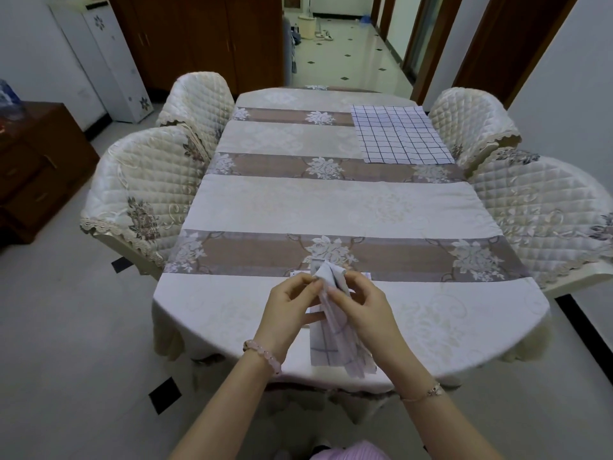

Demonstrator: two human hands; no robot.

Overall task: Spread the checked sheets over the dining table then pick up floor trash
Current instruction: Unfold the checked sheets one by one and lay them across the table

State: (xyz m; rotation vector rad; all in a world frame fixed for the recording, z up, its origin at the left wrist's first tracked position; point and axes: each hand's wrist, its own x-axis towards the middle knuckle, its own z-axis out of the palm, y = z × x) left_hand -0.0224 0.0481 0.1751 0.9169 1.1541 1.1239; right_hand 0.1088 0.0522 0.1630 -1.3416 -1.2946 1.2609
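from the head view i see my left hand [292, 305] and right hand [361, 303] with each grip pinched on a folded checked sheet [331, 340], held bunched just above the near edge of the dining surface [331, 200]; another checked sheet [398, 134] lies flat at the far right

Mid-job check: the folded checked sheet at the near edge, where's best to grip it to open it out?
Grip the folded sheet at its top corners, where the left hand and right hand already pinch it, one from each side. The layers gather there and the rest hangs free, so pulling apart should probably open it.
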